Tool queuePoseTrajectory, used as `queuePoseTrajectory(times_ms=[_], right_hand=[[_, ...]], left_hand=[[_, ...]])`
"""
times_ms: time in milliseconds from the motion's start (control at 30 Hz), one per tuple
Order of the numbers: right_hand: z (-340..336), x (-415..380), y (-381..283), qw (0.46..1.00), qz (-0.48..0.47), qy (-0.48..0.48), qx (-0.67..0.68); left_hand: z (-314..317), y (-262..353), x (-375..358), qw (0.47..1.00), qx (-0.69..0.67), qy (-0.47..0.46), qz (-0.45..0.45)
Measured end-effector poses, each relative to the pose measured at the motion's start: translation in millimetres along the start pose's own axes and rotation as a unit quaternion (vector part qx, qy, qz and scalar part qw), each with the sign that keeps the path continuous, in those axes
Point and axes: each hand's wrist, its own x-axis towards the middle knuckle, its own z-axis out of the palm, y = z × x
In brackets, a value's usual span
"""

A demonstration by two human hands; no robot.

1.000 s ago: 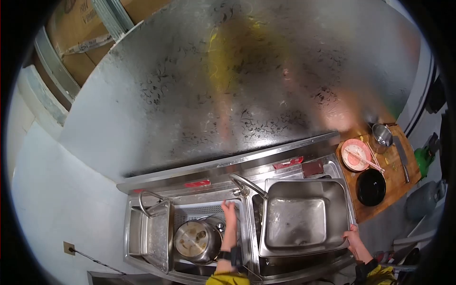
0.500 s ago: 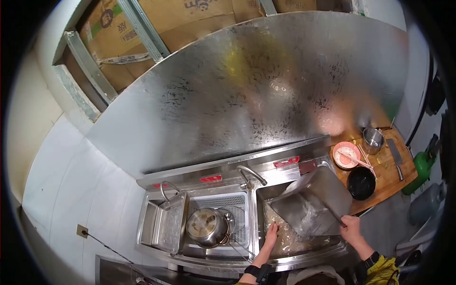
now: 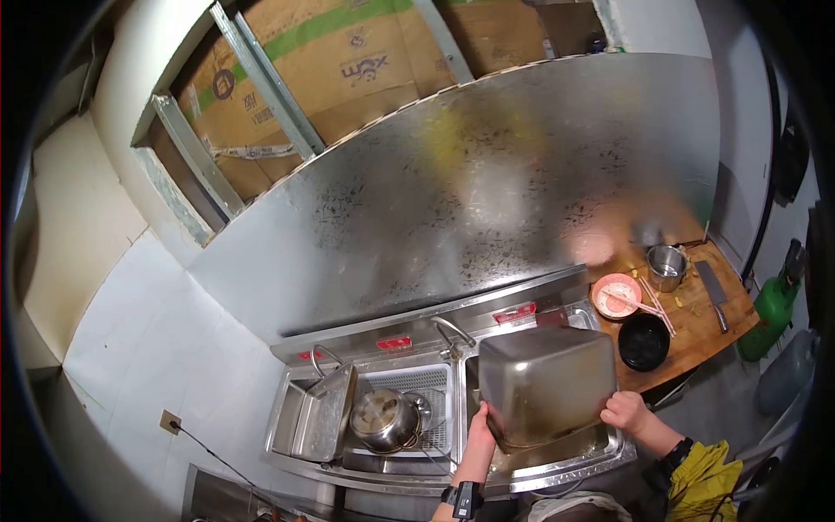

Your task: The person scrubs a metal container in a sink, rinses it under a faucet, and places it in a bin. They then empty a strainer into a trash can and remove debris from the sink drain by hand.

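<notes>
A deep rectangular stainless-steel pan (image 3: 546,383) is tipped over the right sink basin (image 3: 557,470), its outer bottom and side turned toward me. My right hand (image 3: 628,412) is closed around its right edge, the fingers curled in a fist. At the lower left corner of the pan, my left hand (image 3: 480,439) grips the edge; its fingertips are partly hidden behind the metal. The pan's inside faces away and cannot be seen. Most of the basin under it is covered.
Left of the pan, a steel pot (image 3: 383,419) sits in a white perforated basket (image 3: 442,383). A faucet (image 3: 452,335) stands behind. On the wooden board (image 3: 696,326) at right are a pink bowl (image 3: 616,296), black bowl (image 3: 644,342), steel pot (image 3: 666,266) and cleaver (image 3: 711,285).
The pan has been turned over from showing its inside with water to showing its outside. My left hand has moved up onto its edge. The camera view has shifted slightly.
</notes>
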Motion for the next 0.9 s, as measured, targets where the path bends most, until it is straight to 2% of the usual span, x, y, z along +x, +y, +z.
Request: queuePoseTrajectory(times_ms=[33, 133, 167, 200, 233, 267, 333, 367, 400, 467, 500, 533, 600, 633, 667, 733, 767, 800, 833, 867, 900], right_hand=[[2, -14, 3, 0.998, 0.022, -0.051, 0.004], [-26, -13, -5, 0.977, 0.211, 0.015, 0.021], [-28, -21, -7, 0.957, 0.290, 0.021, 0.023], [-20, -33, -4, 0.859, 0.417, 0.096, 0.281], [-11, -44, -2, 0.676, 0.505, 0.160, 0.513], [-2, -53, -1, 0.426, 0.545, 0.210, 0.692], [12, -53, -2, 0.357, 0.547, 0.217, 0.726], [10, -58, -2, 0.387, 0.581, 0.222, 0.681], [6, -61, -1, 0.415, 0.614, 0.223, 0.633], [1, -62, 0, 0.519, 0.603, 0.173, 0.581], [1, -66, -1, 0.566, 0.595, 0.146, 0.552], [23, -81, 0, 0.604, 0.582, 0.164, 0.520], [45, -108, -7, 0.567, 0.609, 0.168, 0.529], [53, -111, -12, 0.505, 0.611, 0.223, 0.568], [60, -120, -14, 0.651, 0.620, 0.143, 0.414], [84, -148, -16, 0.710, 0.582, 0.143, 0.370], [110, -166, -17, 0.734, 0.558, 0.180, 0.344], [77, -151, -22, 0.739, 0.574, 0.143, 0.322], [37, -133, -28, 0.773, 0.564, 0.122, 0.263], [0, -122, -34, 0.800, 0.556, 0.094, 0.204], [-28, -119, -38, 0.816, 0.535, 0.102, 0.195]], left_hand=[[11, -1, -33, 0.999, 0.011, -0.036, 0.014], [4, -10, -35, 0.997, -0.065, -0.039, 0.009], [-3, -12, -37, 0.995, -0.044, -0.088, -0.002], [-15, -14, -32, 0.989, -0.046, -0.141, -0.019], [-13, -18, -44, 0.982, -0.044, -0.185, -0.004], [-11, -24, -56, 0.970, -0.059, -0.235, 0.000], [-3, -34, -80, 0.939, -0.088, -0.334, 0.004], [-14, -38, -79, 0.958, -0.039, -0.278, 0.057], [-21, -43, -84, 0.957, 0.006, -0.278, 0.086], [-36, -51, -93, 0.946, 0.097, -0.273, 0.145], [-36, -58, -110, 0.947, 0.194, -0.188, 0.176], [-40, -64, -109, 0.934, 0.248, -0.177, 0.185], [-47, -75, -107, 0.900, 0.354, -0.153, 0.202], [-33, -74, -98, 0.959, 0.180, -0.172, 0.138], [-28, -76, -94, 0.982, 0.001, -0.179, 0.061], [-39, -77, -102, 0.983, 0.095, -0.122, 0.100], [-45, -77, -107, 0.979, 0.143, -0.092, 0.115], [-52, -74, -81, 0.973, 0.082, -0.176, 0.122], [-48, -73, -81, 0.974, 0.070, -0.190, 0.101], [-54, -72, -76, 0.982, 0.074, -0.162, 0.055], [-36, -77, -94, 0.988, 0.062, -0.124, 0.061]])
